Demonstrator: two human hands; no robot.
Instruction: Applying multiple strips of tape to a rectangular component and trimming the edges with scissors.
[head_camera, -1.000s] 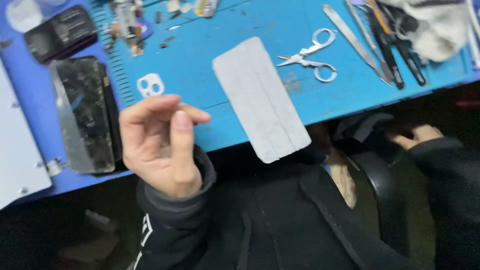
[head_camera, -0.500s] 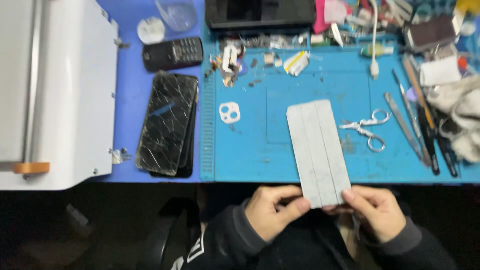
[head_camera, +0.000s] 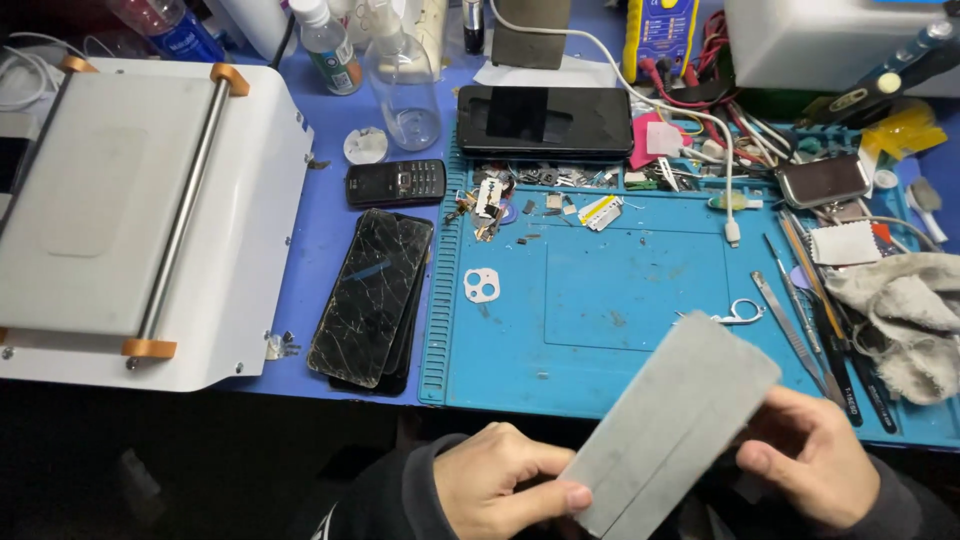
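The grey pad (head_camera: 672, 430) lies tilted between 2 hands: left hand (head_camera: 495, 480) pinches its lower end, right hand (head_camera: 815, 460) grips its right edge.

Bright, cool light falls from above onto the blue table (head_camera: 330, 210), leaving the work mat (head_camera: 620, 300) evenly lit with only short, soft shadows. The white machine (head_camera: 130, 210) is nearly washed out. Glare streaks the cracked phone screen (head_camera: 372, 295). Below the table's edge all sinks into darkness. Focus is fair; the grey pad (head_camera: 672, 425) looks slightly soft.
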